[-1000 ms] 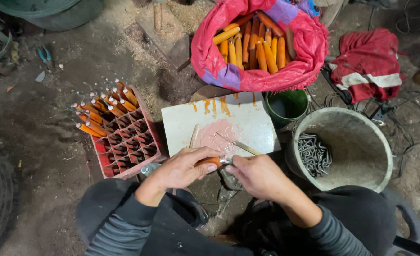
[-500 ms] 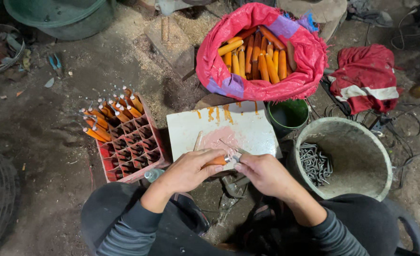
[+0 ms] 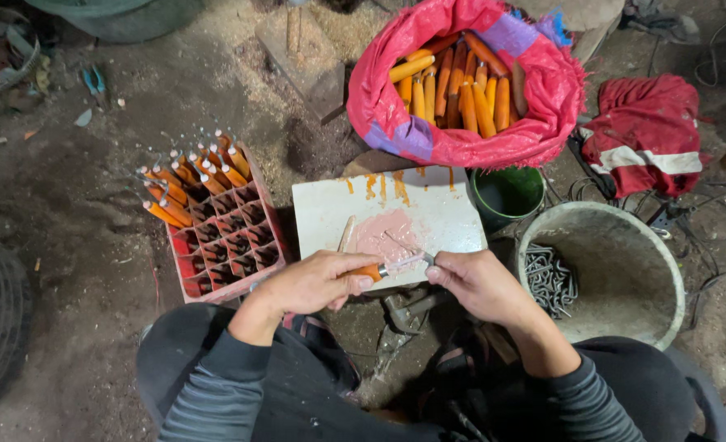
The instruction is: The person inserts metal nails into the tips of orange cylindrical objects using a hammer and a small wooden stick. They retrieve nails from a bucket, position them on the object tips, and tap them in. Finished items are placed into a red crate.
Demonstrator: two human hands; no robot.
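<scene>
Since a moment ago both hands have stayed together at the near edge of the white board smeared with pink paste (image 3: 395, 217). The left hand (image 3: 309, 282) keeps its fingers wrapped around the orange wooden handle (image 3: 368, 271); the right hand (image 3: 477, 282) pinches its thin metal shank (image 3: 408, 262) at the tip.

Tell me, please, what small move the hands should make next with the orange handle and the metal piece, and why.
Probably push the metal piece deeper into the orange handle. The left hand grips the handle, the right hand pinches the metal end, and part of the metal shows between them above the pink paste on the white board.
</scene>
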